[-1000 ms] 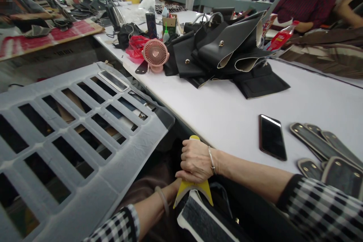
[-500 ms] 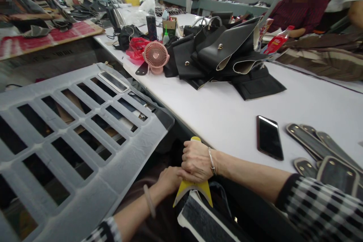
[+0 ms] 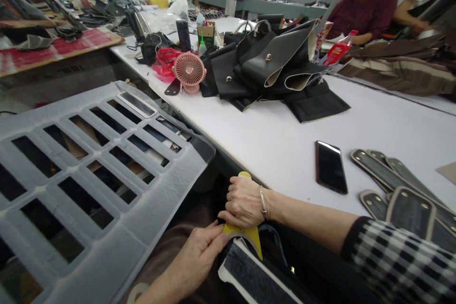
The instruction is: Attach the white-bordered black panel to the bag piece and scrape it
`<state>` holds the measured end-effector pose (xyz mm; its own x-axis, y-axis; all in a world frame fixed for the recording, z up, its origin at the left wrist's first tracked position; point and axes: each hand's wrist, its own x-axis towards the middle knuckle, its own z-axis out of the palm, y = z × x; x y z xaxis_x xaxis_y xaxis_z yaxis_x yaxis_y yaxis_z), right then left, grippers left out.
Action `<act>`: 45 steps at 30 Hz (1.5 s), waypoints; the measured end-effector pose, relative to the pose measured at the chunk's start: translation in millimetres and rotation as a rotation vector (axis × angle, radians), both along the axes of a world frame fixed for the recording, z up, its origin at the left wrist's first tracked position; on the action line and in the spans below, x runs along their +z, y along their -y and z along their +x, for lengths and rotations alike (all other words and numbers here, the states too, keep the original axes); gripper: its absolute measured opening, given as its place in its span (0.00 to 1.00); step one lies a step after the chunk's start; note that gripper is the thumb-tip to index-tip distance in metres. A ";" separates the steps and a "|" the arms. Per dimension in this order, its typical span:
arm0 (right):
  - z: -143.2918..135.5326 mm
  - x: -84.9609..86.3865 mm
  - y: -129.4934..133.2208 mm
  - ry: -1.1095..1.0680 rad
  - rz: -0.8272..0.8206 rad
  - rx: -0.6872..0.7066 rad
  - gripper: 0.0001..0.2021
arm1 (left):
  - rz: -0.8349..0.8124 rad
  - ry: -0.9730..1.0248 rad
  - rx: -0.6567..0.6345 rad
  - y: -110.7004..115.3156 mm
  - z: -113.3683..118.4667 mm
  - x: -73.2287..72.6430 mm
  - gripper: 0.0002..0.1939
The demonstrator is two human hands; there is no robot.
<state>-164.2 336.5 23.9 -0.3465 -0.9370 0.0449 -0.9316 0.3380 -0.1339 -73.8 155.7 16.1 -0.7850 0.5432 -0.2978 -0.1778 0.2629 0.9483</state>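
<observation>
My right hand point(image 3: 244, 203) is wrapped round a yellow tool point(image 3: 253, 241), whose rounded top shows above the fist and whose curved, pointed lower edge shows below it. My left hand point(image 3: 201, 254) lies just left and below, its thumb and fingers pressed together at the tool's left side, by the end of a dark strip. That strip point(image 3: 254, 273), with pale edging, slants down over dark material in my lap. What lies between the left fingertips is hard to make out.
A grey slotted plastic crate point(image 3: 133, 244) stands at the left. On the white table point(image 3: 249, 137) are a phone point(image 3: 330, 167), edged straps point(image 3: 409, 211), a pink fan point(image 3: 189, 71) and black leather pieces point(image 3: 263, 64). Several people are farther back.
My left hand has shifted from beside my right fist to the tool's lower left edge, its wrist moving lower. The right hand keeps its grip. The view has turned slightly right.
</observation>
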 end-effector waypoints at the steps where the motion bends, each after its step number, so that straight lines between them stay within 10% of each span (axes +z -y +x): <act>1: 0.7 -0.1 0.3 0.000 0.002 -0.006 0.26 | 0.002 -0.009 0.001 0.1 -0.5 0.5 0.20; 45: 50.0 -4.2 -17.1 -0.007 0.000 -0.398 0.24 | -0.134 -0.258 -0.151 -2.3 -7.0 6.3 0.21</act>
<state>-114.2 353.6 19.7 -0.6823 -0.7295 0.0485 -0.7286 0.6729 -0.1277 -80.9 158.1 22.4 -0.7574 0.6288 -0.1758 0.1149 0.3934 0.9122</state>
